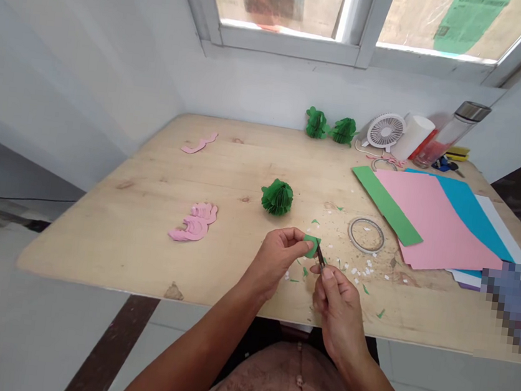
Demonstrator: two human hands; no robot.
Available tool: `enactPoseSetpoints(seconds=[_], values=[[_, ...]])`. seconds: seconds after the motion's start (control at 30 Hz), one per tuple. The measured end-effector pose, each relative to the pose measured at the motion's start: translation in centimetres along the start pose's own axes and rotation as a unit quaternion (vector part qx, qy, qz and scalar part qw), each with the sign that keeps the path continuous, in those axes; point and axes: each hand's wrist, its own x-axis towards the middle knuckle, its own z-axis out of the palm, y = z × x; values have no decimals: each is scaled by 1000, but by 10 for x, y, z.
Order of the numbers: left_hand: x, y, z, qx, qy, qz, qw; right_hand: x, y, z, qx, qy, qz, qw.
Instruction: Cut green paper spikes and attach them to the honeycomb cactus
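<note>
Left hand [275, 257] pinching one small green paper piece [310, 244] over the pale wooden table [229, 264], right hand [337, 301] clamped on one dark-bladed scissors [320, 255] at the paper's edge, three ruffled green paper balls [276, 198] beyond (two way back)

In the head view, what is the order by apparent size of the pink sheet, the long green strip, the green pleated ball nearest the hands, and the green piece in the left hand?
1. Pink sheet
2. Long green strip
3. Green pleated ball
4. Green piece, partly covered by the left hand
</note>
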Motion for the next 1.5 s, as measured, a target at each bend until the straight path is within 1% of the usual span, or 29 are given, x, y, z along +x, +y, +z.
enactPoseSetpoints(seconds=[0.2, 0.57, 0.77, 0.93, 1.07, 1.33, 1.5], values=[[0, 0, -2, 2, -2, 0, 1000, -1, 0, -1, -4, 5, 6, 1000], [4, 6, -6, 38, -14, -6, 999, -2, -1, -1, -6, -4, 10, 1000], [4, 7, -5, 28, -20, -5, 999, -2, -3, 1, -1, -10, 10, 1000], [2, 9, -3, 40, -20, -12, 999, -2, -5, 0, -3, -15, 6, 1000], [1, 11, -3, 50, -29, -20, 998, -2, -5, 1, -7, -13, 1, 1000], [2, 13, -5, 50, -60, -16, 997, -2, -7, 2, -6, -15, 3, 1000], [2, 14, -5, 48, -62, -15, 997, -3, -7, 3, -1, -14, 2, 1000]])
